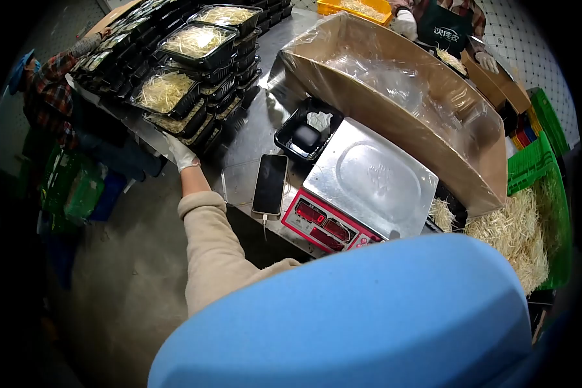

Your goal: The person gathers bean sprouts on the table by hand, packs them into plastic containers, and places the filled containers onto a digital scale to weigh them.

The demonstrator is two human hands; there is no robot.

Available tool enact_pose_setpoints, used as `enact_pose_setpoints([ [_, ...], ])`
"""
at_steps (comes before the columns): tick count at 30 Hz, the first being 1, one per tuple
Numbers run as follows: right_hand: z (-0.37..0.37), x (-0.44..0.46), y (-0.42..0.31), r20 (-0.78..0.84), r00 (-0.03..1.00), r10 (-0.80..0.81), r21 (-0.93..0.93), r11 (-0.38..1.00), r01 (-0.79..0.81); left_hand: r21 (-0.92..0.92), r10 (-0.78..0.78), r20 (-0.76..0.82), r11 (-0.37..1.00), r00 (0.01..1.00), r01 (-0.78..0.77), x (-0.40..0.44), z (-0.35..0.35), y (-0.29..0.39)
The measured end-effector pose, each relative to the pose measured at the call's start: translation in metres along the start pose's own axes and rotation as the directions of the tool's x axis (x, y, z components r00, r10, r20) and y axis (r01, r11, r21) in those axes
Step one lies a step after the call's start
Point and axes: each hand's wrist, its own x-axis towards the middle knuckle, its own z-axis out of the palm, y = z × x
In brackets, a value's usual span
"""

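My left hand, in a white glove, reaches to the front corner of a stack of black trays filled with pale sprouts. Its fingers are partly hidden at the stack's edge, and I cannot make out how they are bent. My right hand does not show. To the right of the stack, a phone with a cable lies on the metal table. Beside it stands a scale with a bare metal plate and a red display. Behind the phone, a black tray holds a dark object and crumpled white material.
A long cardboard box lined with clear plastic stands behind the scale. Loose sprouts fill a green crate at the right. One person works at the back, another at the far left. Blue material covers the lower view.
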Motion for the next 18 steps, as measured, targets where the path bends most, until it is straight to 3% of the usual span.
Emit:
enact_pose_setpoints([
  [1, 0.000, 0.000, -0.007, -0.010, 0.997, 0.075, 0.011, 0.997, -0.075, -0.009, -0.008, 0.049, 1.000, 0.999, 0.008, 0.001, 0.002, -0.002],
  [2, -0.004, 0.004, -0.026, 0.073, 0.984, 0.166, 0.246, 0.953, -0.179, -0.015, -0.014, 0.100, 1.000, 0.995, 0.015, 0.002, 0.004, -0.002],
  [3, -0.003, 0.005, -0.030, 0.070, 0.983, 0.169, 0.267, 0.946, -0.182, -0.011, -0.014, 0.098, 1.000, 0.995, 0.015, 0.003, 0.006, -0.003],
  [5, -0.003, 0.009, -0.034, 0.070, 0.982, 0.176, 0.289, 0.939, -0.188, 0.053, 0.044, -0.106, 0.998, 0.993, -0.039, 0.003, 0.008, -0.006],
  [7, -0.006, 0.012, -0.033, 0.125, 0.975, 0.187, 0.343, 0.914, -0.219, 0.066, 0.046, -0.113, 0.997, 0.993, -0.038, -0.004, 0.014, -0.003],
  [8, -0.005, 0.012, -0.033, 0.075, 0.993, 0.086, 0.253, 0.962, -0.103, 0.074, 0.050, -0.120, 0.996, 0.991, -0.041, -0.011, 0.021, 0.001],
  [9, -0.006, 0.013, -0.031, 0.076, 0.993, 0.091, 0.253, 0.961, -0.108, 0.077, 0.046, -0.121, 0.996, 0.992, -0.037, -0.010, 0.020, 0.000],
  [11, -0.006, 0.017, -0.030, 0.118, 0.957, 0.266, 0.247, 0.925, -0.287, -0.067, -0.101, 0.080, 0.992, 0.992, 0.106, -0.004, 0.017, 0.002],
  [12, -0.005, 0.017, -0.029, 0.123, 0.956, 0.268, 0.248, 0.924, -0.291, -0.044, -0.091, 0.018, 0.995, 0.996, 0.092, 0.000, 0.018, 0.001],
  [14, -0.001, 0.016, -0.032, 0.207, 0.901, 0.380, 0.575, 0.698, -0.427, 0.012, -0.091, -0.036, 0.996, 0.995, 0.091, -0.012, 0.031, 0.005],
  [17, -0.001, 0.015, -0.026, 0.204, 0.898, 0.389, 0.557, 0.709, -0.433, 0.082, -0.106, -0.103, 0.990, 0.989, 0.114, 0.011, 0.014, -0.007],
  [18, 0.000, 0.015, -0.021, 0.205, 0.897, 0.391, 0.557, 0.707, -0.435, 0.032, -0.116, -0.041, 0.993, 0.992, 0.118, 0.014, 0.014, -0.011],
])
